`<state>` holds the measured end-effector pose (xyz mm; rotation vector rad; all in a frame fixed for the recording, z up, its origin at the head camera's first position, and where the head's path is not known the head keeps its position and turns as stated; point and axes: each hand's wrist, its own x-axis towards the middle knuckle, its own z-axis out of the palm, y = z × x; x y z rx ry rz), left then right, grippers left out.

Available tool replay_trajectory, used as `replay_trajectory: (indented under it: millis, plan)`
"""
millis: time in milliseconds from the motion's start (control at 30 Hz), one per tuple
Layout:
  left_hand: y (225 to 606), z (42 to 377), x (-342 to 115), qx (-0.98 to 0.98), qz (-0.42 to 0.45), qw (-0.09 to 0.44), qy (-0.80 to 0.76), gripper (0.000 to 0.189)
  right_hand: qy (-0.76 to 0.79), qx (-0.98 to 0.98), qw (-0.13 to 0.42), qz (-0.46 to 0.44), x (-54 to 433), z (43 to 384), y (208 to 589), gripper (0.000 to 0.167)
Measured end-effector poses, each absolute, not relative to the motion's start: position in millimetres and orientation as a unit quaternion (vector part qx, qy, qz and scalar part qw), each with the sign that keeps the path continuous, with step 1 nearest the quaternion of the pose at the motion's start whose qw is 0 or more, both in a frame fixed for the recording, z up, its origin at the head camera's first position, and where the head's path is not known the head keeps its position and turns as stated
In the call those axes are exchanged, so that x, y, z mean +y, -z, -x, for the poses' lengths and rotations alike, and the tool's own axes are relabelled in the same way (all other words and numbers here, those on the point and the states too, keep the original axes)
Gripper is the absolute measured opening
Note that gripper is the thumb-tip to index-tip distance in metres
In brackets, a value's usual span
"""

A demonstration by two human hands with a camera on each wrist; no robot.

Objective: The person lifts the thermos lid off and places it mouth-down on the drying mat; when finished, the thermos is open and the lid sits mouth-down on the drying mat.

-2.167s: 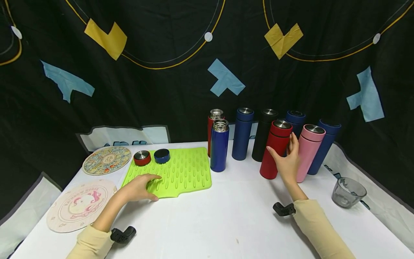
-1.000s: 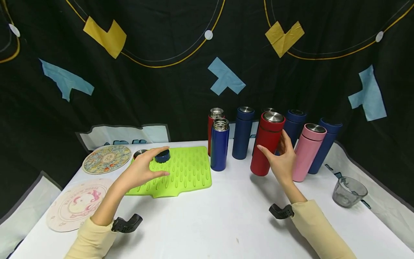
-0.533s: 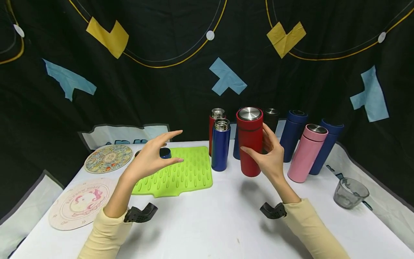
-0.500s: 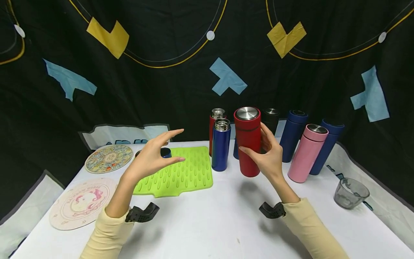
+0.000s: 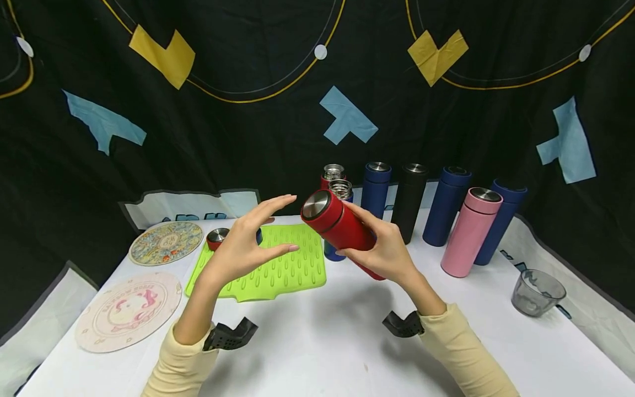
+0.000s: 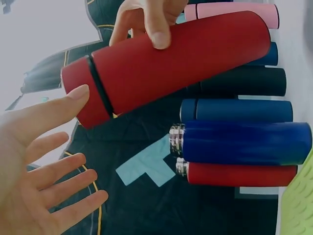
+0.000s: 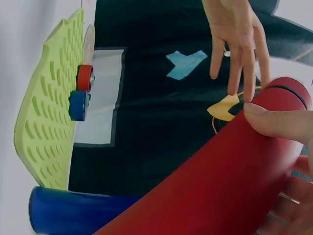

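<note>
A red thermos bottle (image 5: 349, 229) with a steel-topped lid is held in the air by my right hand (image 5: 384, 248), thumb on one side and fingers round the other. It tilts so its lid points left, towards my left hand (image 5: 248, 245). That hand is spread, thumb apart from straight fingers, beside the lid. In the left wrist view the thumb overlaps the lid of the red thermos (image 6: 181, 58); whether it touches I cannot tell. Behind the held bottle stand a lidless blue thermos (image 5: 333, 253) and a lidless red thermos (image 5: 333, 172), both partly hidden.
A green mat (image 5: 292, 264) bears a red lid (image 5: 216, 237) and a blue lid, mostly hidden behind my left hand. Two round mats lie left. Lidded bottles stand back right: black (image 5: 409, 204), pink (image 5: 471, 234) and several blue. A glass cup (image 5: 537, 292) stands far right.
My right hand has lifted the red thermos from among the bottles, carried it left and tipped it over. My left hand has risen from the green mat and moved right, towards its lid.
</note>
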<state>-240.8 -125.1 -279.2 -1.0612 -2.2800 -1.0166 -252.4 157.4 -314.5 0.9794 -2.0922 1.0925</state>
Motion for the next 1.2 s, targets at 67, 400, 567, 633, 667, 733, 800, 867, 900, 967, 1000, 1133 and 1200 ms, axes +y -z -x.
replay_trajectory:
  millis: [67,400,567,633,667,733,800,867,900,967,1000,1133,1200]
  plan:
    - [277.3,238.0,-123.9,-0.818,0.391,0.217,0.362,0.083,-0.391,-0.788,0.283,-0.382,156.0,251.0,314.7,0.083]
    - [279.8,231.0,-112.3,-0.802,0.459,0.187,0.333,0.074,-0.3,-0.801,0.26,-0.448,151.8,242.9,314.9,0.083]
    - [282.2,233.9,-113.2,-0.789,0.473,0.182,0.347,0.068,-0.292,-0.801,0.253,-0.457,151.0,241.3,314.9,0.084]
    - [282.4,234.7,-114.1,-0.784,0.477,0.185,0.352,0.067,-0.297,-0.801,0.252,-0.455,150.7,242.2,315.7,0.085]
    - [282.5,235.2,-114.4,-0.781,0.48,0.186,0.354,0.067,-0.302,-0.8,0.252,-0.454,150.7,243.1,316.5,0.084]
    - [282.1,235.3,-114.8,-0.776,0.483,0.191,0.359,0.066,-0.313,-0.796,0.249,-0.454,150.8,245.3,317.9,0.083]
    - [281.4,235.0,-114.9,-0.771,0.487,0.194,0.362,0.064,-0.329,-0.79,0.241,-0.458,151.4,247.6,319.2,0.08]
    - [281.0,234.8,-114.8,-0.767,0.491,0.198,0.364,0.064,-0.344,-0.784,0.232,-0.462,152.2,249.8,320.2,0.078]
    - [280.6,234.5,-114.6,-0.764,0.493,0.199,0.365,0.064,-0.35,-0.781,0.227,-0.464,152.8,250.6,320.4,0.078]
    - [279.9,234.1,-114.3,-0.762,0.496,0.199,0.366,0.064,-0.36,-0.777,0.22,-0.467,153.8,251.3,320.5,0.077]
    - [279.6,233.9,-114.1,-0.763,0.495,0.198,0.365,0.064,-0.363,-0.776,0.217,-0.468,154.1,251.4,320.4,0.076]
    - [279.2,233.3,-114.8,-0.771,0.489,0.192,0.36,0.065,-0.361,-0.776,0.207,-0.474,154.3,251.2,319.6,0.076]
    - [279.5,233.5,-115.9,-0.774,0.485,0.189,0.36,0.064,-0.359,-0.776,0.202,-0.478,153.9,250.9,319.6,0.076]
